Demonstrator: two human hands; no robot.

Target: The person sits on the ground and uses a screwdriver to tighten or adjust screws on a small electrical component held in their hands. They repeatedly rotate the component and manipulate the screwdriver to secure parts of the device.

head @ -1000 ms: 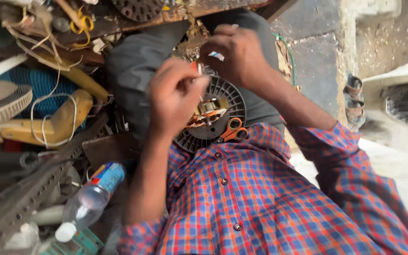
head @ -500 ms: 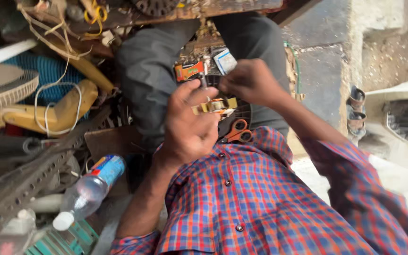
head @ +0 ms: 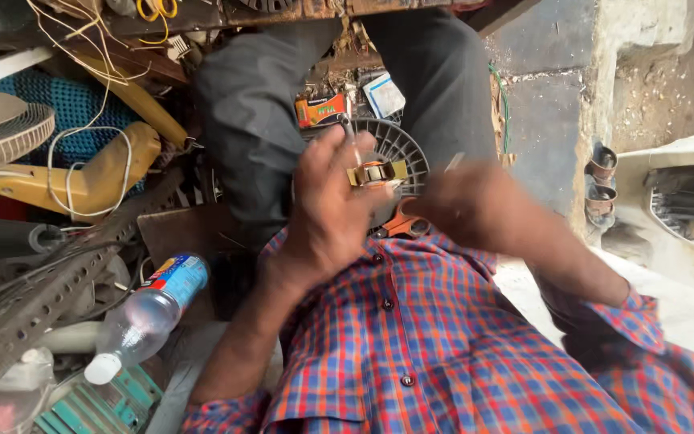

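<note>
My left hand is raised over my lap, its fingers closed on a small brass-coloured part with a thin metal pin sticking up beside it. Under it, between my knees, lies a round grey slotted disc. My right hand is just to the right of the part, blurred by motion. A thin grey sliver shows at its top, and I cannot tell what it holds. Orange tool handles lie between the two hands, against my checked shirt.
A clear plastic bottle lies at my left side next to a perforated metal angle bar. Yellow plastic parts with white wires, a fan guard and an orange box crowd the left and top. A concrete step is on the right.
Both hands have dropped from over the disc toward my chest. The right hand has swung down and to the right and is now blurred. The left hand keeps the brass part.
</note>
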